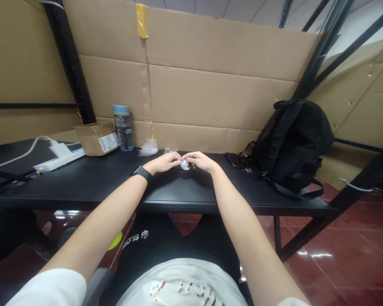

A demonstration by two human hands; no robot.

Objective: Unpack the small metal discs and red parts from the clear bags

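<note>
Both my hands meet over the middle of the black table (92, 187). My left hand (164, 162), with a black watch on its wrist, and my right hand (200, 161) pinch a small round silvery object with a red mark (184, 164) between their fingertips. The object is held just above the tabletop. Its details are too small to make out.
A clear water bottle with a blue cap (123, 127), a small cardboard box (97, 137), a white power strip (59, 159) and crumpled clear plastic bags (148, 148) sit at the back left. A black backpack (292, 142) and a dark phone (234, 160) lie to the right. Cardboard walls stand behind.
</note>
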